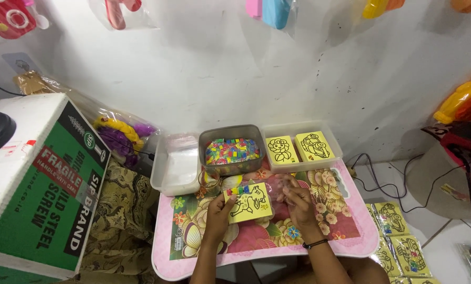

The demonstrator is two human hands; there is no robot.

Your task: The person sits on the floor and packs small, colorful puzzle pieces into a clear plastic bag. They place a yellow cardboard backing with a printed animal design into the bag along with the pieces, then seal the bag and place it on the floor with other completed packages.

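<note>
Head view: three tubs, left hand holds one card.

A large cardboard box stands at the far left, white on top, with a green side face carrying a red label band and a black stripe. Clear plastic bags with bright toys hang along the wall at the top. On the floor at near right lie flat packets of yellow picture cards in clear wrap.
</note>
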